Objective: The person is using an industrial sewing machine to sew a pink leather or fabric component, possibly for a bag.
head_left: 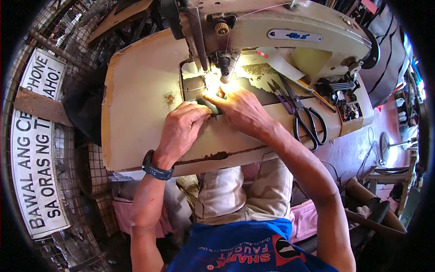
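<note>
A beige sewing machine (253, 31) stands over a worn cream table (140, 86). A bright lamp lights its needle area, and the glare washes out the detail there. My left hand (183, 127), closed in a pinch, holds the edge of a small green piece (210, 107) just in front of the needle. Its material is too small to make out. From the right, my right hand (244, 111) reaches in close to the presser foot, its fingers bent together. What they grip is hidden by the hand and the glare.
Black-handled scissors (308, 119) and purple-handled thread snips (282, 96) lie right of my right hand. Beyond them are an orange screwdriver-like tool (319, 96) and a box of small parts (350, 109). Wire mesh (86, 181) with a white sign (38, 149) stands at left.
</note>
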`<state>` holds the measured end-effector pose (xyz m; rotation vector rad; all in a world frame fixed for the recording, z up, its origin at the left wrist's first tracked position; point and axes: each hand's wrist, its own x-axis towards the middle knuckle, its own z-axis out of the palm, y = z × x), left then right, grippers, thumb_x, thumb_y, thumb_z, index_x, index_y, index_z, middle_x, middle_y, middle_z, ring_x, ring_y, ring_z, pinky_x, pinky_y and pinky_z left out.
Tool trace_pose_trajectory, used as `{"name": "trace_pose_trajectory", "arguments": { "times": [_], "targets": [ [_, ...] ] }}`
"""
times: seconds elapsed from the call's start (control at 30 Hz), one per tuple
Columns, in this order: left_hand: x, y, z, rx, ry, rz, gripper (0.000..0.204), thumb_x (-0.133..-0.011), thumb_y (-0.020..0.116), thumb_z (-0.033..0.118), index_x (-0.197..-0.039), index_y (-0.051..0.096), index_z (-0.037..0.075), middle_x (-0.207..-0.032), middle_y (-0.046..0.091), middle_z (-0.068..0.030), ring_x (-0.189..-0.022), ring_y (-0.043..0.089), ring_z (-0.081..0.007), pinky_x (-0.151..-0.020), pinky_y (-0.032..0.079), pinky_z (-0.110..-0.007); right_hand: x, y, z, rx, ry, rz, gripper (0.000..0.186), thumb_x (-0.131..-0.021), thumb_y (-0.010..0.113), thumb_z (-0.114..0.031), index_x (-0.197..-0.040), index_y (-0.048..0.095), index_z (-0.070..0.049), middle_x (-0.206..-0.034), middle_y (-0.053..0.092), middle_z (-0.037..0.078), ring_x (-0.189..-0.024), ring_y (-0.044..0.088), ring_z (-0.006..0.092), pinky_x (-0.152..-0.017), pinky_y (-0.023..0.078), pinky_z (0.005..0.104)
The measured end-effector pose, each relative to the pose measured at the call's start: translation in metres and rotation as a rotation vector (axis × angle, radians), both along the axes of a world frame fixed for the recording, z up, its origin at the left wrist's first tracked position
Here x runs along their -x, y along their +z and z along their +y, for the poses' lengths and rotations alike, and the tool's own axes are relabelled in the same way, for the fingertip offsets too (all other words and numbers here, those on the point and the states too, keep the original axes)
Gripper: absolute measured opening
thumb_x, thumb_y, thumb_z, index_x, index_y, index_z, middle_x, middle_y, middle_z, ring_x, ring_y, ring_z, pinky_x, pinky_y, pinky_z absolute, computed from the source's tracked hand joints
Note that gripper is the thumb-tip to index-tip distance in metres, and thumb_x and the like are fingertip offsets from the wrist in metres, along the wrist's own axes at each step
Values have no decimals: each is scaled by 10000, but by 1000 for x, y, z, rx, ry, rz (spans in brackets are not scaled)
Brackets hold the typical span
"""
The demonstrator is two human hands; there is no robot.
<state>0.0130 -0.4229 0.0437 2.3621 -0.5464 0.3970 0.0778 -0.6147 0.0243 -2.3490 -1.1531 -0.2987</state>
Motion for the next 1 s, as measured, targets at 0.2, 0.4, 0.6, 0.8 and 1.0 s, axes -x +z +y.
{"name": "trace_pose_trajectory", "arguments": {
  "times": [0.2,0.4,0.6,0.8,1.0],
  "targets": [
    [-23,0,25,-109,6,11,120,-849,683,6,-963,715,-17,-880,699,-119,-822,647,-261,-753,513,-356,-13,-17,9,-132,10,-144,332,-829,665,-271,-1092,632,-71,-919,637,153,-870,622,352,-780,485,456],
    [-83,-19,55,-262,158,-64,130,-876,633,104,-911,713,8,-1075,668,-145,-929,623,-331,-815,505,-421,-9,-20,20,-80,-59,-102,543,-842,662,-496,-1182,644,-74,-988,652,139,-929,625,328,-813,487,446],
    [-123,-29,41,-276,299,-34,190,-882,607,152,-991,683,15,-1025,683,-195,-992,640,-387,-808,513,-466,0,-14,11,-190,-67,-106,459,-854,660,-446,-1137,627,-87,-935,616,130,-895,597,322,-813,470,440],
    [-154,-76,76,-124,244,-83,209,-906,610,137,-1083,690,58,-1113,703,-121,-1041,657,-280,-899,513,-414,66,-12,-26,-198,-195,-60,355,-819,659,-223,-1111,645,-22,-1077,590,133,-1069,554,296,-950,427,448],
    [-129,-49,46,-45,265,64,233,-879,689,193,-1054,686,39,-1052,704,-138,-1010,654,-320,-910,510,-425,84,1,-96,-75,-720,-107,390,-789,694,-115,-1168,656,-33,-1141,573,124,-1155,531,325,-1034,376,490]
  ]
}}
